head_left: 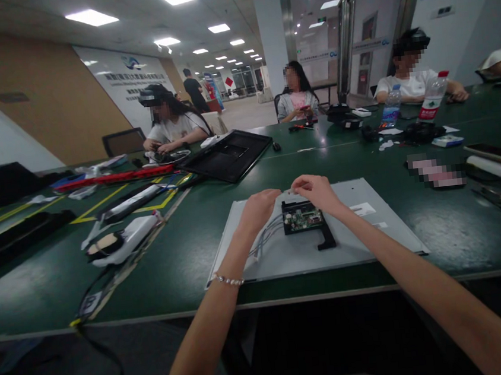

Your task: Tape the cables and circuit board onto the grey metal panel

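Observation:
A grey metal panel (372,240) lies flat on the green table (186,260) in front of me. On it sits a small green circuit board (302,218) with a black bracket (326,239) and thin blue-white wires (265,239) running left. My left hand (258,207) rests curled at the board's left edge, fingers closed over the wires' end. My right hand (318,191) pinches something small at the board's far edge; I cannot make out what.
A black monitor shell (229,154) lies further back. White and black plastic parts (119,240) and red strips (115,178) lie at left. Two water bottles (431,97) and small tools stand at right. Other people sit along the table's far side.

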Action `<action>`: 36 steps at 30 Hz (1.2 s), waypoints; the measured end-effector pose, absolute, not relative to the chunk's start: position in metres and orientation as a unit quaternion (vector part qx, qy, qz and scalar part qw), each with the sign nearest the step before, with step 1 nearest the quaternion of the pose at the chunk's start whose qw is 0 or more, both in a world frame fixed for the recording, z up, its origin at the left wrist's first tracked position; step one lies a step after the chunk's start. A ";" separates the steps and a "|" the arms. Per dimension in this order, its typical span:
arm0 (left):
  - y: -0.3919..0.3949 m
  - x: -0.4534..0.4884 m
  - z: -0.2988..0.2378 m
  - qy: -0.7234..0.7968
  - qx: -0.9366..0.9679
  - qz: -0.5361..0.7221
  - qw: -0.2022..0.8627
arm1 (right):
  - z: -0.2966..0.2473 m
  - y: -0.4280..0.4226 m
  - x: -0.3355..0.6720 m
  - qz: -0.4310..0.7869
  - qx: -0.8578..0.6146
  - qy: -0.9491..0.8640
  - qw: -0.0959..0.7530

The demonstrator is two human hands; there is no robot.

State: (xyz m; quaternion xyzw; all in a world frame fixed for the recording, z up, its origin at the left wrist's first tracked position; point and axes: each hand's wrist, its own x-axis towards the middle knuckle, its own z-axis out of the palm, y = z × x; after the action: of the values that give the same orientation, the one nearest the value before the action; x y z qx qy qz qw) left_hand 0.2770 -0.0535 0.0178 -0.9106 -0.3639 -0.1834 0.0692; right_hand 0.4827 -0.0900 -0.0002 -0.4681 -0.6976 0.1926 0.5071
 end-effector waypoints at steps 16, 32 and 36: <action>-0.057 0.276 0.006 -0.283 -0.949 -0.009 0.139 | -0.016 -0.091 0.505 -0.047 -0.605 -0.767 0.208; -0.044 0.259 -0.004 -0.298 -0.950 -0.085 0.028 | -0.025 -0.084 0.497 0.018 -0.611 -0.774 0.166; -0.046 0.260 -0.002 -0.313 -0.945 -0.098 0.004 | -0.025 -0.087 0.498 0.022 -0.619 -0.769 0.159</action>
State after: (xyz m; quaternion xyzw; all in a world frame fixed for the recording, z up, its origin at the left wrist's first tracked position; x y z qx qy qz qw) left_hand 0.2599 -0.0460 -0.0020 -0.9448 -0.3127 -0.0981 0.0042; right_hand 0.4977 -0.0870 -0.0247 -0.6192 -0.7686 0.0217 0.1592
